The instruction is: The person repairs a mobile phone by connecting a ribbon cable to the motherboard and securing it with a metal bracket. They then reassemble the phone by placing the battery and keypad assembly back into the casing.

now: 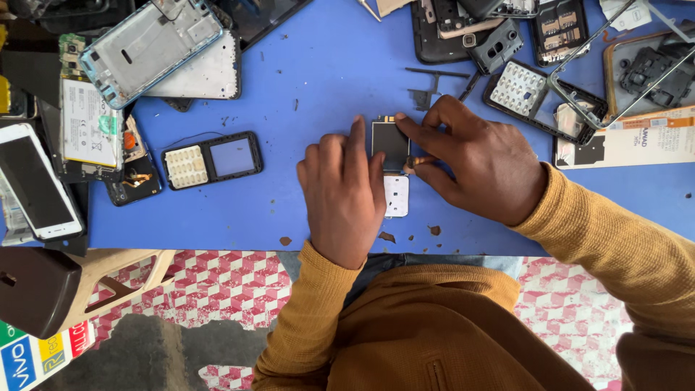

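A small keypad phone (392, 161) with a dark screen and white keypad lies on the blue table (318, 80). My left hand (342, 192) rests on its left side, the index finger pressing by the screen's edge. My right hand (470, 158) grips the phone's right side, with fingertips on the screen's top corner and thumb against its edge. Both sleeves are mustard yellow.
A black keypad phone front (212, 159) lies to the left. Phone frames, a battery and a white smartphone (36, 185) crowd the left edge. More phone shells and a keypad housing (525, 90) fill the back right. A wooden stool (65, 279) stands below left.
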